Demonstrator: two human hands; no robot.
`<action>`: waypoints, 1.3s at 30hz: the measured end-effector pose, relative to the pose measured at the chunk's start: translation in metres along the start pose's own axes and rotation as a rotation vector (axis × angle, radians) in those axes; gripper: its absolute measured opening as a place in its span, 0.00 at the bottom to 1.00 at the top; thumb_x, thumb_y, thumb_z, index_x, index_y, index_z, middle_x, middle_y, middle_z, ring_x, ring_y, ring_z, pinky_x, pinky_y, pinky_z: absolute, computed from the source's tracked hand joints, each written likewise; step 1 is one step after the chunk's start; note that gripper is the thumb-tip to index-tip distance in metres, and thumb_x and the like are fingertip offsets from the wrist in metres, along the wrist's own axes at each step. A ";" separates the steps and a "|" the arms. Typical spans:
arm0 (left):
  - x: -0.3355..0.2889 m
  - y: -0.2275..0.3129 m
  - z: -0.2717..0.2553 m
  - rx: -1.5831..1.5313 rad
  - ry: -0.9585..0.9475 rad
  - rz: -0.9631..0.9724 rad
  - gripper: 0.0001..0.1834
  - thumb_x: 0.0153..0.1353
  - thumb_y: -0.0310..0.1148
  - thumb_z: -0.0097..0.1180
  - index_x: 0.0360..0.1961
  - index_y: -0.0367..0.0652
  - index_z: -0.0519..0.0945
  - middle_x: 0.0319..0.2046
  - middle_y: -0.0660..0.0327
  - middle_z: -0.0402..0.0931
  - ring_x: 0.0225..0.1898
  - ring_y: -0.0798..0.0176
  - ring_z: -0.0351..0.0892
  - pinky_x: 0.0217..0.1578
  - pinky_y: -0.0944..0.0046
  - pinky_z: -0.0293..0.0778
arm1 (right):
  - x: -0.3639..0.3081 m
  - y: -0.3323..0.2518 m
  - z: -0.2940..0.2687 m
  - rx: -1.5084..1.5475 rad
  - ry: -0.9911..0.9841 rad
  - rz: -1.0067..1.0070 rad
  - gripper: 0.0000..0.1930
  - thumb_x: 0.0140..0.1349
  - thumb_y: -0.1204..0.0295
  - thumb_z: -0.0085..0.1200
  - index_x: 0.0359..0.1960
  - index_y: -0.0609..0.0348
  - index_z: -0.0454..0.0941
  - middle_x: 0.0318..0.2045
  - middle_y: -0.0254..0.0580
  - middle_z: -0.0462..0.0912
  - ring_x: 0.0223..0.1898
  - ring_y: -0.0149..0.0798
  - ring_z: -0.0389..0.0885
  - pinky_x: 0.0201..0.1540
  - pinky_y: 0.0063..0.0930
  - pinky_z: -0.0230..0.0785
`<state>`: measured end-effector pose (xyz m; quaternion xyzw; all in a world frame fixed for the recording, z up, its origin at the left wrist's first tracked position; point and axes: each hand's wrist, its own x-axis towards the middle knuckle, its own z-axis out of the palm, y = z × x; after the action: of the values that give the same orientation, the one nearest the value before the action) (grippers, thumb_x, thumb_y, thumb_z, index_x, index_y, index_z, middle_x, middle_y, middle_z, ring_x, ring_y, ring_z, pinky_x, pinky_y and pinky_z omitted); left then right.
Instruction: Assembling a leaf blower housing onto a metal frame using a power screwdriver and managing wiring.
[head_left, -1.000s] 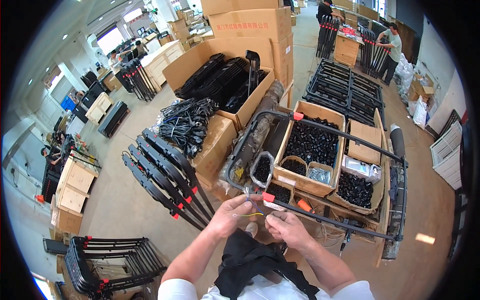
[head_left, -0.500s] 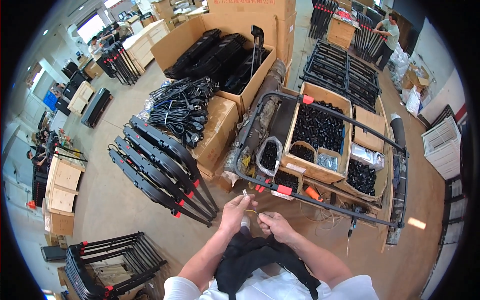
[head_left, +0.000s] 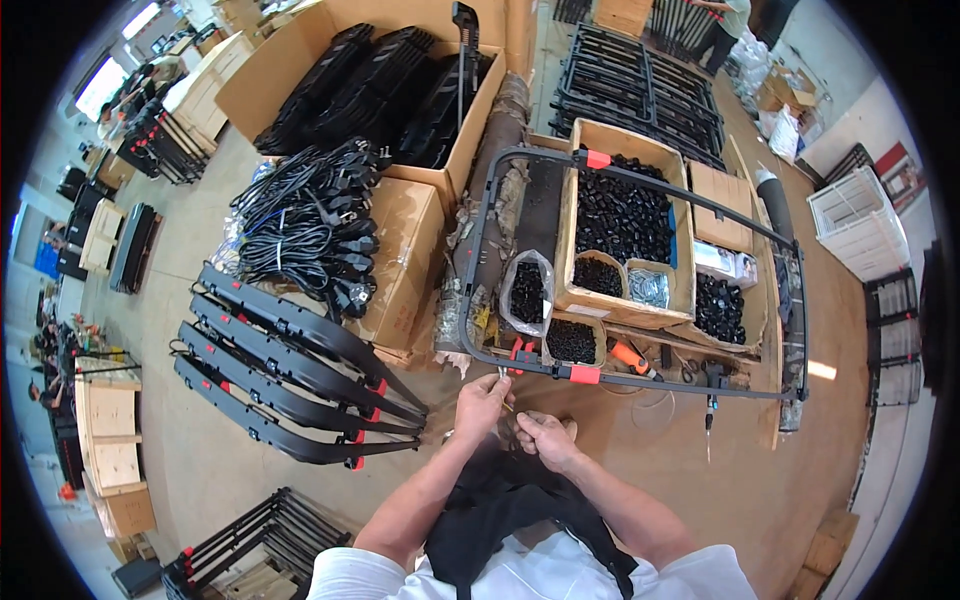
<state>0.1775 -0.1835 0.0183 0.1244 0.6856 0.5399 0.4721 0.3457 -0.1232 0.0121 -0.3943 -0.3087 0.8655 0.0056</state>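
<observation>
Left hand (head_left: 483, 405) pinches thin wire (head_left: 509, 406), which lies between both hands; right hand (head_left: 547, 437) curled near it, cannot tell whether gripping. From hands: 1 o'clock, wooden box (head_left: 640, 316) holds black parts (head_left: 625, 205), silver pieces (head_left: 648, 288); 12, plastic bag (head_left: 547, 282) with black bits (head_left: 525, 297); 11, carton (head_left: 270, 78) with long black housings (head_left: 370, 85).

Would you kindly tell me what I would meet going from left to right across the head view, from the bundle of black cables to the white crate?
Bundle of black cables, left hand, right hand, orange tool, power drill, white crate.
</observation>
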 end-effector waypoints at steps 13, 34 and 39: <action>0.012 0.034 -0.011 0.328 -0.042 -0.053 0.17 0.74 0.41 0.59 0.38 0.37 0.88 0.26 0.61 0.87 0.28 0.68 0.84 0.32 0.62 0.78 | 0.010 0.004 0.007 0.131 -0.023 -0.019 0.13 0.79 0.59 0.53 0.39 0.54 0.75 0.26 0.25 0.69 0.23 0.22 0.60 0.26 0.20 0.51; -0.049 -0.040 -0.049 0.483 -0.390 0.392 0.18 0.78 0.41 0.51 0.54 0.35 0.79 0.43 0.48 0.83 0.46 0.47 0.83 0.49 0.52 0.78 | 0.044 -0.032 0.036 0.293 -0.014 -0.110 0.15 0.80 0.57 0.52 0.45 0.56 0.79 0.31 0.29 0.80 0.31 0.30 0.76 0.37 0.28 0.70; -0.049 -0.051 -0.062 0.411 -0.445 0.216 0.14 0.77 0.38 0.53 0.48 0.37 0.80 0.40 0.49 0.81 0.45 0.47 0.82 0.49 0.53 0.77 | 0.013 -0.108 0.051 -0.904 0.156 -0.185 0.18 0.76 0.57 0.54 0.47 0.60 0.87 0.34 0.47 0.88 0.30 0.42 0.87 0.32 0.41 0.77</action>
<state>0.1718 -0.2756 -0.0024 0.4043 0.6431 0.3968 0.5153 0.2768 -0.0596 0.0871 -0.3920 -0.6873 0.6079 -0.0663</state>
